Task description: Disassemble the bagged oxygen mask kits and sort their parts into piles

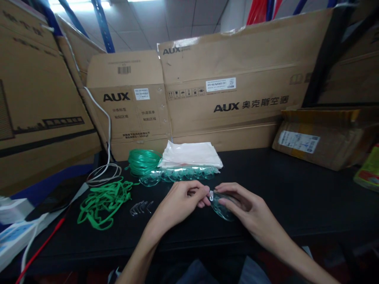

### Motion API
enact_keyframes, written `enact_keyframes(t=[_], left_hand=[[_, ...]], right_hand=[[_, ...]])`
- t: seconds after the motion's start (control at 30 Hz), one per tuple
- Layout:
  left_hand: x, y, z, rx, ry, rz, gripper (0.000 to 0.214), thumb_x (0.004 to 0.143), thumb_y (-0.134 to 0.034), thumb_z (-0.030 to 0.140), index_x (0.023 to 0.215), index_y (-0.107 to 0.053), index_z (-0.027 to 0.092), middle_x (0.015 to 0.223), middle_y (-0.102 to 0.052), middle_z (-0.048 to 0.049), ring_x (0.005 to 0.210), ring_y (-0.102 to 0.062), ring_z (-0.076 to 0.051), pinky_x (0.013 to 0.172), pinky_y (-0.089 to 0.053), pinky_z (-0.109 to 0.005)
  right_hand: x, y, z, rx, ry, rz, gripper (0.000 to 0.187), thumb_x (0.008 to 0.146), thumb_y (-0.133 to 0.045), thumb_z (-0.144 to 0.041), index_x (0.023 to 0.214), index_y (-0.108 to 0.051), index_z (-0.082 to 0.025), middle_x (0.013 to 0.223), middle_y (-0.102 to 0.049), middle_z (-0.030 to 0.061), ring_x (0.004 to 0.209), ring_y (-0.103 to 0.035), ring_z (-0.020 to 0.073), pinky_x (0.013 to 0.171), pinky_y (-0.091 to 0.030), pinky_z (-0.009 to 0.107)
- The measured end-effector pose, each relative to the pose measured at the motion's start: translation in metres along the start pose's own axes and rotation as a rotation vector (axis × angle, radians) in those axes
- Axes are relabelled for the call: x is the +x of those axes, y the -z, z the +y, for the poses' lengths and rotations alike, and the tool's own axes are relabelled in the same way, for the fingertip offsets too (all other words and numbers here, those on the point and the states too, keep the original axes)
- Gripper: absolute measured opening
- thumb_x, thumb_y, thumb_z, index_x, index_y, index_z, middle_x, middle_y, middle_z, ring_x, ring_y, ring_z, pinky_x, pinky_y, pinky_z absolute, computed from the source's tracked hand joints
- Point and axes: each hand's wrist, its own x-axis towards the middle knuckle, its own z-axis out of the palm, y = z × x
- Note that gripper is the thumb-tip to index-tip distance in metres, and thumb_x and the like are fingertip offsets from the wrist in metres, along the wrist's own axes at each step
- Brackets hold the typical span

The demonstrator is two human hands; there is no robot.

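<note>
Left of the fingers lie green elastic bands and small clear clips. The left hand pinches its fingertips narrowly on the neck of a clear plastic mask, which sits between both hands above the black table. The right hand curls around the mask, fingers closed on it. Beyond the fingers, cardboard boxes read "AUX".

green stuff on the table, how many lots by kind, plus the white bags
Green elastic straps, loose heap: 1
Green tubing, coil: 1
Clear green masks, row: 1
Clear green mask held by both hands: 1
White bag stack: 1
Total: 5
</note>
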Motion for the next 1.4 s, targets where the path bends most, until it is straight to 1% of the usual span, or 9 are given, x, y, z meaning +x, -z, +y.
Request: enact_keyframes(t=[0.17,0.33,0.4,0.47,0.57,0.63,0.8,1.17,1.4], left_hand=[[0.002,0.001,-0.012,0.119,0.111,0.026,0.055,0.095,-0.048,0.064,0.080,-0.071,0.016,0.073,-0.074,-0.0032,0.059,-0.065,-0.015,0.063,-0.050,-0.025],[0.002,0.001,-0.009,0.145,0.055,-0.006,0.051,0.097,-0.048,0.057,0.079,-0.072,0.017,0.069,-0.070,-0.0012,0.066,-0.065,-0.016,0.067,-0.047,-0.024],[0.002,0.002,-0.005,0.152,0.012,0.042,0.045,0.098,-0.051,0.052,0.079,-0.072,0.017,0.071,-0.069,-0.0004,0.069,-0.064,-0.016,0.068,-0.045,-0.024],[0.002,0.004,-0.001,0.137,-0.019,0.098,0.040,0.098,-0.051,0.049,0.083,-0.072,0.017,0.072,-0.068,-0.0004,0.071,-0.064,-0.017,0.069,-0.045,-0.024],[0.003,0.006,0.001,0.093,-0.034,0.157,0.036,0.098,-0.053,0.047,0.093,-0.073,0.017,0.074,-0.069,-0.0009,0.074,-0.065,-0.018,0.072,-0.047,-0.025],[0.003,0.008,0.001,0.089,-0.040,0.174,0.034,0.098,-0.054,0.045,0.094,-0.073,0.017,0.077,-0.070,-0.0014,0.075,-0.066,-0.018,0.074,-0.048,-0.025],[0.002,0.013,0.000,0.088,-0.026,0.138,0.027,0.096,-0.058,0.040,0.094,-0.073,0.017,0.082,-0.071,-0.0016,0.079,-0.067,-0.017,0.076,-0.049,-0.025],[0.003,0.008,-0.004,0.163,-0.040,0.093,0.014,0.092,-0.064,0.032,0.095,-0.069,0.019,0.069,-0.064,0.0038,0.060,-0.059,-0.011,0.059,-0.046,-0.020],[0.005,0.009,-0.006,0.178,-0.055,0.103,0.014,0.092,-0.065,0.033,0.094,-0.070,0.020,0.070,-0.065,0.0044,0.061,-0.060,-0.010,0.059,-0.047,-0.019]], right_hand=[[-0.005,-0.001,0.000,-0.166,0.105,-0.016,0.015,0.093,-0.069,-0.033,0.104,-0.073,-0.025,0.112,-0.072,0.0072,0.109,-0.069,0.0236,0.096,-0.057,0.034],[-0.008,-0.003,-0.004,-0.282,0.251,-0.033,0.018,0.093,-0.068,-0.027,0.111,-0.072,-0.027,0.121,-0.070,0.0077,0.114,-0.067,0.0239,0.098,-0.055,0.035],[-0.005,-0.004,-0.004,-0.294,0.214,0.010,0.023,0.092,-0.069,-0.030,0.115,-0.071,-0.027,0.124,-0.069,0.0084,0.118,-0.065,0.0254,0.102,-0.053,0.038],[0.000,-0.008,-0.005,-0.268,0.096,0.041,0.028,0.092,-0.068,-0.036,0.118,-0.070,-0.025,0.125,-0.070,0.0091,0.117,-0.066,0.0267,0.103,-0.053,0.040],[0.011,-0.016,-0.005,-0.167,-0.074,0.012,0.035,0.092,-0.066,-0.043,0.118,-0.071,-0.021,0.121,-0.073,0.0102,0.111,-0.069,0.0276,0.099,-0.055,0.042],[0.018,-0.021,-0.006,-0.095,-0.109,-0.010,0.036,0.091,-0.066,-0.045,0.117,-0.072,-0.019,0.119,-0.075,0.0104,0.109,-0.070,0.0279,0.096,-0.056,0.042],[0.025,-0.026,-0.008,0.025,-0.123,-0.072,0.035,0.091,-0.065,-0.045,0.111,-0.075,-0.019,0.106,-0.078,0.0080,0.100,-0.072,0.0262,0.089,-0.057,0.039],[0.022,-0.023,-0.003,-0.062,-0.062,-0.011,0.014,0.090,-0.065,-0.029,0.097,-0.073,-0.019,0.093,-0.075,0.0025,0.089,-0.069,0.0205,0.080,-0.053,0.029],[0.022,-0.024,-0.005,-0.062,-0.065,-0.023,0.019,0.093,-0.063,-0.032,0.102,-0.075,-0.020,0.103,-0.077,0.0035,0.097,-0.071,0.0223,0.087,-0.052,0.030]])
